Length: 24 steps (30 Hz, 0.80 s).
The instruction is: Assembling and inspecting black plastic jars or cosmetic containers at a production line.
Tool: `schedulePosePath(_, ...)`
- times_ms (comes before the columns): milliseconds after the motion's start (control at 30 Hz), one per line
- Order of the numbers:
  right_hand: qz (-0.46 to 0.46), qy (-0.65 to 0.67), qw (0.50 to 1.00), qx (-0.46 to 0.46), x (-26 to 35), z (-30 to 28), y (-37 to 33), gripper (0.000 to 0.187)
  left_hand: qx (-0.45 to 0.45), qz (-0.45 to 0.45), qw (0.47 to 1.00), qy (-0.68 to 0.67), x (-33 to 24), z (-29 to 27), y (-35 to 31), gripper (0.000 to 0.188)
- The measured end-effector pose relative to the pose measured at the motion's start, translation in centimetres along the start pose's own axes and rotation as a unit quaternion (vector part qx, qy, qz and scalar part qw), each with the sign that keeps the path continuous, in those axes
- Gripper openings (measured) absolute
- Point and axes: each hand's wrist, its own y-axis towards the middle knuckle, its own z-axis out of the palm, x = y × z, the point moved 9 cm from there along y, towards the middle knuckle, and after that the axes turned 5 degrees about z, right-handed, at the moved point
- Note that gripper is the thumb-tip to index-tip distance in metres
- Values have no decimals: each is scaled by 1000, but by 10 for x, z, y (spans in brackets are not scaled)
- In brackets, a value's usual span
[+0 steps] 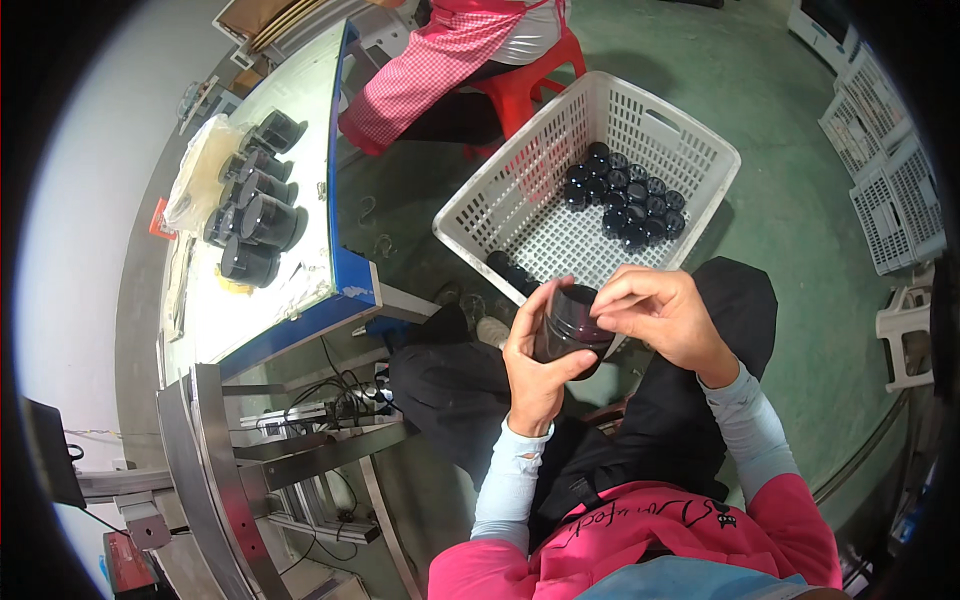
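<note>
A dark, round jar [572,322] is in front of my chest, held from the left side and below by my left hand [535,365]. My right hand [660,315] is on the jar's top right, its fingertips pinched at the rim. Just beyond my hands stands a white slotted plastic basket [500,195] on the green floor, holding several black jars [625,200] clustered at its far side.
To my left is a white-topped table with a blue edge [352,285] carrying several dark jars [255,210] and clear plastic bags [195,170]. A seated person in a pink checked apron [440,60] is on a red stool. A metal frame [230,450] is at lower left. Stacked white baskets [890,170] at right.
</note>
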Motion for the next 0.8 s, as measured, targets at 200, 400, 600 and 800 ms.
schedulePosePath(200, -13, -19, 999, -31, 6, -9, 2, 4, -34, -42, 995, -86, 10, -9, 2, 70)
schedulePosePath(400, -49, -64, 997, -18, 14, -1, 12, 5, -6, -48, 994, -94, 14, -5, 5, 57)
schedulePosePath(600, -65, -92, 994, -12, 16, 2, 15, 5, 7, -72, 984, -164, 14, 0, 3, 51)
schedulePosePath(800, -74, -119, 990, 0, 19, 11, 18, 5, 12, -47, 996, -77, 15, -8, 2, 69)
